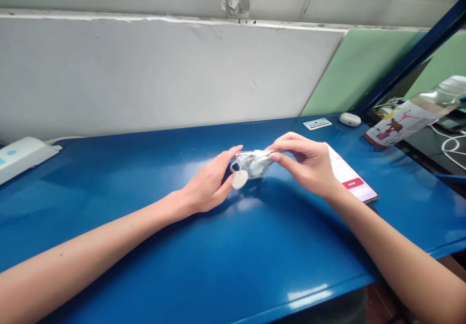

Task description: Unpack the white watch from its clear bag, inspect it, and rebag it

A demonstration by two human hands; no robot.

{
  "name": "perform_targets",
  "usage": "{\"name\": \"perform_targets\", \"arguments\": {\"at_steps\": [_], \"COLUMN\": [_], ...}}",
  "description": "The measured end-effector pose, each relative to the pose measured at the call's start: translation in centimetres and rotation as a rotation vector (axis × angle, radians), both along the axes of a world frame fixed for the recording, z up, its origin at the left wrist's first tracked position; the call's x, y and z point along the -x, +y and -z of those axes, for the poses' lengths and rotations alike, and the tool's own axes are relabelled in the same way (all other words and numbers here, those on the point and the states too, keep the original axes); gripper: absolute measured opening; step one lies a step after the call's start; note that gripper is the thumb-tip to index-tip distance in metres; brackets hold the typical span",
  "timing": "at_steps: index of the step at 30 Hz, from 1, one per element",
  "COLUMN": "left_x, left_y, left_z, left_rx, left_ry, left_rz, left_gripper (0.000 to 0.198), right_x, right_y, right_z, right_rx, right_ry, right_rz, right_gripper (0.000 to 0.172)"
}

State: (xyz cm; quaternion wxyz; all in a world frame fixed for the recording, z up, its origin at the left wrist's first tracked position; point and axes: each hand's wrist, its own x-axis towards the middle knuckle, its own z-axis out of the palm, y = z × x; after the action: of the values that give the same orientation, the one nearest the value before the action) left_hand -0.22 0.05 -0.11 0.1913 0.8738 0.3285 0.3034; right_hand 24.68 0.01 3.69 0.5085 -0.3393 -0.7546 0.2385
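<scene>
L hand (209, 184) & R hand (309, 165) each pinch an end of clear plastic packet (255, 163), white disc (240, 179) dangling; looks not yet opened.

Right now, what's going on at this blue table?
A person's left hand and right hand pinch opposite ends of a clear plastic packet over the blue table. A white disc hangs at its left end, by the left thumb. A lit phone lies just behind the right hand; a bottle lies on its side at far right.
</scene>
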Motion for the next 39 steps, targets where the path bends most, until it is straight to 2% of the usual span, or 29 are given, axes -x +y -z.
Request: {"name": "perform_targets", "arguments": {"at_steps": [5,9,11,15,17,18,21,23,27,30,39], "left_x": [-0.4,-0.3,-0.3,-0.3,-0.4,-0.4,-0.5,-0.6,-0.6,-0.7,-0.8], "left_y": [-0.1,-0.1,-0.1,-0.1,-0.1,-0.2,-0.2,-0.2,-0.2,-0.3,-0.3], "left_z": [0.1,0.2,-0.1,-0.5,-0.6,-0.6,-0.6,-0.7,-0.6,-0.6,-0.6], "left_rx": [0.020,0.030,0.027,0.043,0.077,0.090,0.104,0.100,0.076,0.056,0.065], "left_ry": [0.019,0.081,0.143,0.217,0.241,0.252,0.293,0.318,0.355,0.395,0.469], "left_rz": [-0.076,-0.078,-0.045,-0.002,-0.023,-0.038,-0.063,-0.067,-0.066,-0.074,-0.094], "left_gripper": [0.071,0.111,0.123,0.112,0.108,0.107,0.104,0.104,0.103,0.102,0.103], "right_x": [-0.5,0.1,0.5,0.9,0.7,0.5,-0.4,-1.1,-2.2,-2.5,-2.8], "right_y": [1.1,1.5,1.5,1.4,1.4,1.4,1.3,1.2,1.3,1.5,1.7], "right_z": [0.7,1.6,2.0,2.8,3.0,3.1,2.8,2.3,1.5,1.7,2.3], "right_rx": [0.369,0.523,0.575,0.677,0.633,0.554,0.173,0.022,0.106,0.157,0.258], "right_ry": [0.119,0.138,0.153,0.171,0.085,-0.004,-0.377,-0.592,-0.779,-0.814,-0.760], "right_rz": [0.048,0.074,0.096,0.069,0.035,0.028,0.035,-0.018,-0.175,-0.202,-0.237], "right_gripper": [0.016,0.024,0.026,0.029,0.028,0.028,0.031,0.041,0.083,0.100,0.105]}}
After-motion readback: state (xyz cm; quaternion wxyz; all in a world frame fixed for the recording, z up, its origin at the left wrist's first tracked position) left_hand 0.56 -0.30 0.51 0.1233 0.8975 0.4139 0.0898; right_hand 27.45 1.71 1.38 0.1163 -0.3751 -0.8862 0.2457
